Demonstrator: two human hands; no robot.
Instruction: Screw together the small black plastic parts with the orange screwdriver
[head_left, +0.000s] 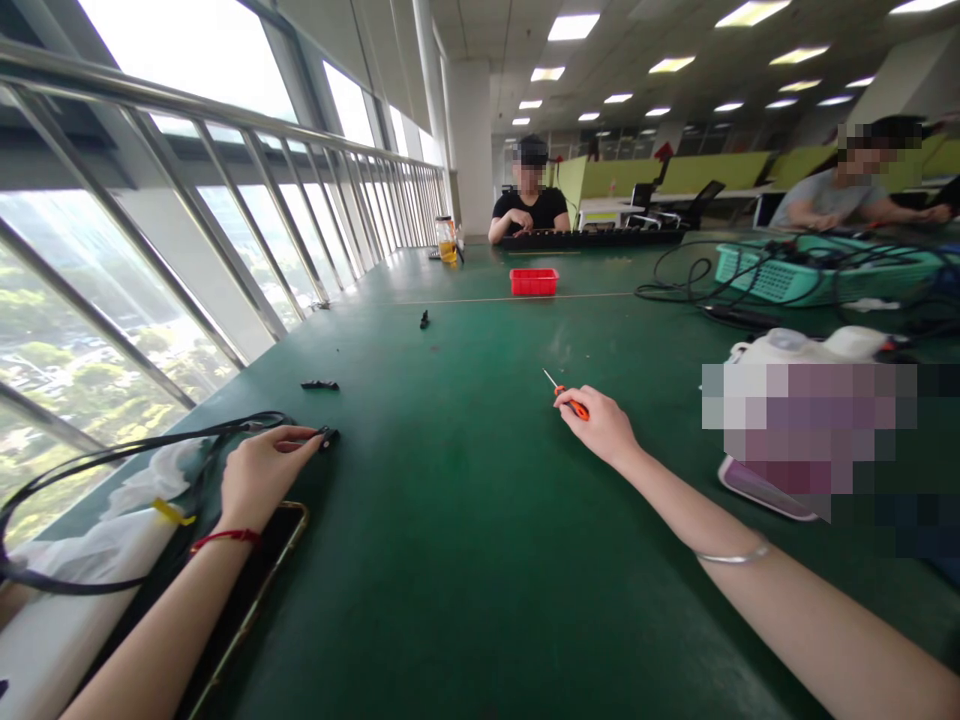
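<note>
My left hand (262, 470) rests on the green table (465, 520) at the left, fingers pinched on the small black plug (328, 437) at the end of a black cable (127, 450) that loops back to the left. My right hand (600, 425) lies further right and is closed round a small orange-handled screwdriver (570, 400), its thin metal tip pointing up and to the left. A phone (247, 590) lies under my left wrist.
Two small black parts (319, 384) (424, 319) lie farther up the table, then a red tray (534, 281) and a jar (446, 240). A person in black sits at the far end, another at the right. Cables, a teal basket (780, 275) and white containers crowd the right side.
</note>
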